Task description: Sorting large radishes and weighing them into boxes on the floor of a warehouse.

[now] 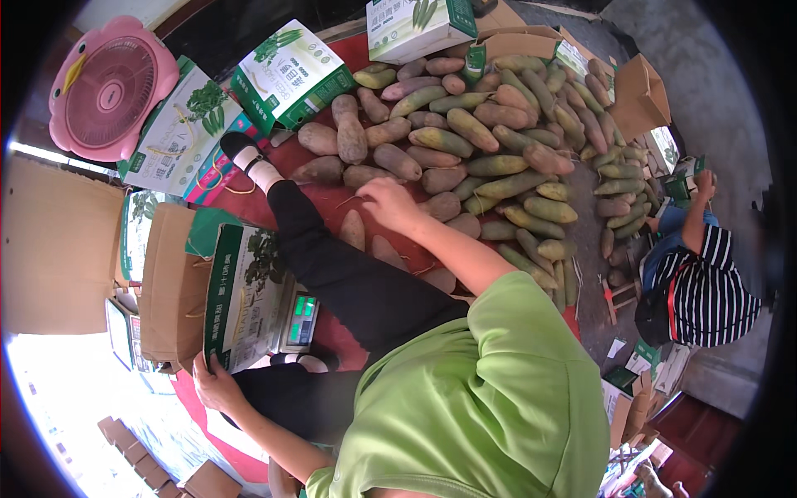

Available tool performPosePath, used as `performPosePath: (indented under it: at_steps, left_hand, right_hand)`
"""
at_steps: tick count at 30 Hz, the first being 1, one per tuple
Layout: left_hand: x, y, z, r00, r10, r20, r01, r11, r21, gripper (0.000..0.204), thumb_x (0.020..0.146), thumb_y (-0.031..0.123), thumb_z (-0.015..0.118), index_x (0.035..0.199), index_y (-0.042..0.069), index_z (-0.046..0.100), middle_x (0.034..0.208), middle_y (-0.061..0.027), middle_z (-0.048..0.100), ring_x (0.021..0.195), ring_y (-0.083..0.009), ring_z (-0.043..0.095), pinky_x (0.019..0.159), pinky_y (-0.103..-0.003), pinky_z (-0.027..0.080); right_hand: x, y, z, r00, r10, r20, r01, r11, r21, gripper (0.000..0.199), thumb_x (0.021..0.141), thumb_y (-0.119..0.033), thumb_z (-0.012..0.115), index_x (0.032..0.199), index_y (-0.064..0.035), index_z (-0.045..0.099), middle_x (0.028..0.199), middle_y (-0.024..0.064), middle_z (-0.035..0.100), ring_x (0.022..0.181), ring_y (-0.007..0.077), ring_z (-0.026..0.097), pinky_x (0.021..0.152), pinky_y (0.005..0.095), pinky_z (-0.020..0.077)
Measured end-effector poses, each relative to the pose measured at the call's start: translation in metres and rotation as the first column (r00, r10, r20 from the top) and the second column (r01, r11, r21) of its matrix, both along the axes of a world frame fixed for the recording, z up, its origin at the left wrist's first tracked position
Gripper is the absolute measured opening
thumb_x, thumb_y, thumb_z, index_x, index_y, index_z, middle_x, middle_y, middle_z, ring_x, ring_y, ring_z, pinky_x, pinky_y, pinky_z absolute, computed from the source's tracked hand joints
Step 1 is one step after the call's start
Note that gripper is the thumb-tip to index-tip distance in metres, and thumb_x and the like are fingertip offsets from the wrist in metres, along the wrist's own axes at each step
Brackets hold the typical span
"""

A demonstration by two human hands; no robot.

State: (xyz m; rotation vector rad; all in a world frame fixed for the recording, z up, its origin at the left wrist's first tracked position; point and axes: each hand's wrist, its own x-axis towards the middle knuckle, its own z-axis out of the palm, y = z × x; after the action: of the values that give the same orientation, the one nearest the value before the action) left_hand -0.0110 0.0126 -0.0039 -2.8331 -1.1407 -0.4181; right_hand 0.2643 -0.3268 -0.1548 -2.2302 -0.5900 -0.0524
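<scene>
My left hand grips the lower edge of an open-flapped green and white carton. This carton stands on or against a scale with a lit green display; its inside is hidden from here. Over the near side of a big heap of long radishes, my right hand reaches out with fingers a little bent and apart, nothing seen in them. Just below that hand a pinkish radish lies on the red sheet. The radishes are green to reddish brown.
Printed cartons stand at the back, beside a pink fan. A brown cardboard flap rises left of the scale. Another person in a striped shirt works at the right, near a small wooden stool. My legs straddle the work area.
</scene>
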Motion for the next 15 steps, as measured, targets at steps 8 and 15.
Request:
performPosePath:
  at_steps: [8, 15]
  left_hand:
    - [0.001, 0.0, 0.001, 0.999, -0.043, 0.025, 0.043, 0.999, 0.018, 0.018, 0.086, 0.021, 0.059, 0.103, 0.016, 0.062, 0.09, -0.0069, 0.067, 0.079, -0.0295, 0.064, 0.063, -0.041, 0.048]
    - [0.0, 0.0, 0.001, 0.998, -0.06, 0.025, 0.059, 0.998, 0.026, 0.019, 0.086, 0.02, 0.06, 0.104, 0.015, 0.062, 0.09, -0.0075, 0.067, 0.079, -0.0293, 0.064, 0.064, -0.04, 0.048]
  right_hand:
    - [0.003, -0.131, -0.055, 0.929, -0.356, -0.102, 0.28, 0.854, -0.438, 0.029, 0.074, -0.015, 0.068, 0.102, -0.0119, 0.063, 0.104, 0.0116, 0.059, 0.105, 0.0326, 0.053, 0.089, 0.0423, 0.046]
    - [0.027, -0.216, -0.023, 0.833, -0.534, 0.141, 0.471, 0.553, -0.687, 0.043, 0.076, -0.008, 0.063, 0.117, -0.0178, 0.054, 0.119, 0.0054, 0.051, 0.113, 0.0266, 0.047, 0.086, 0.0455, 0.0444]
